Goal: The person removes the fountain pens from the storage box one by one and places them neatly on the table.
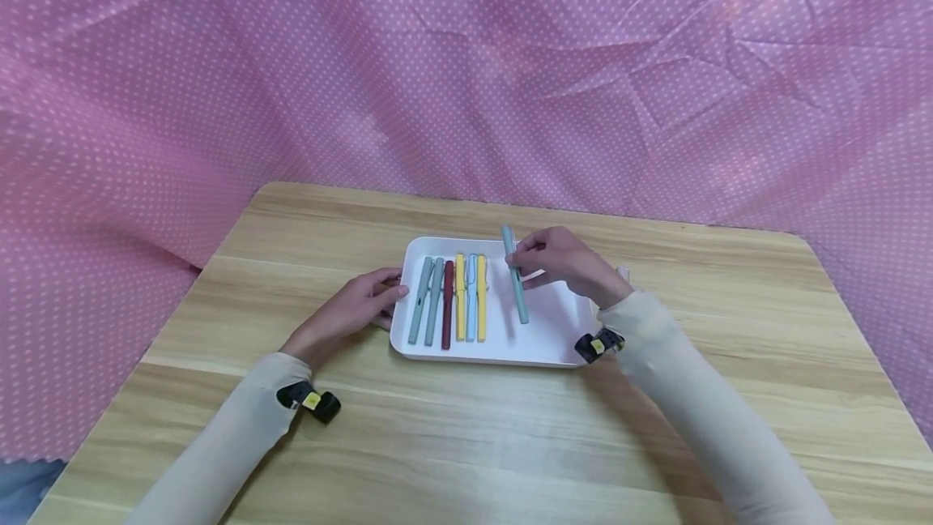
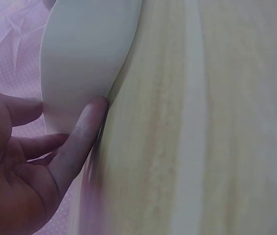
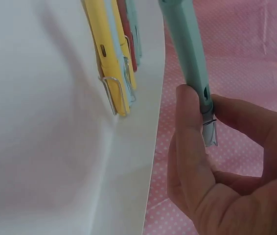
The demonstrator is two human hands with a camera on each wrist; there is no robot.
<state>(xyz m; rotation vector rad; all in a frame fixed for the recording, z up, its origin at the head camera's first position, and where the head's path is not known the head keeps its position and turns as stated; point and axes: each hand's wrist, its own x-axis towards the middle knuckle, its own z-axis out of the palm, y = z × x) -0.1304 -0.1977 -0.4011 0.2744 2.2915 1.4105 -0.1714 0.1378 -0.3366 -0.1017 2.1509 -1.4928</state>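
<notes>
A white tray [image 1: 554,339] lies on the table, holding a row of capped pens side by side in its left half: two grey-green pens [image 1: 419,302], a dark red pen [image 1: 447,306], a yellow pen [image 1: 460,298], a light blue pen [image 1: 471,298] and another yellow pen [image 1: 482,298]. Between thumb and fingers, my right hand [image 1: 557,258] pinches a grey-green pen [image 1: 520,294] near its clip end, tilted above the tray's middle. My left hand [image 1: 360,298] grips the tray's left side, thumb at the rim and fingers against the outer wall [image 2: 89,49].
The tray stands on a wood-grain table [image 1: 452,444] with rounded far corners. A pink polka-dot cloth [image 1: 466,87] hangs behind and along both sides. Each wrist wears a small black camera [image 1: 309,401] over a pale sleeve [image 1: 233,436].
</notes>
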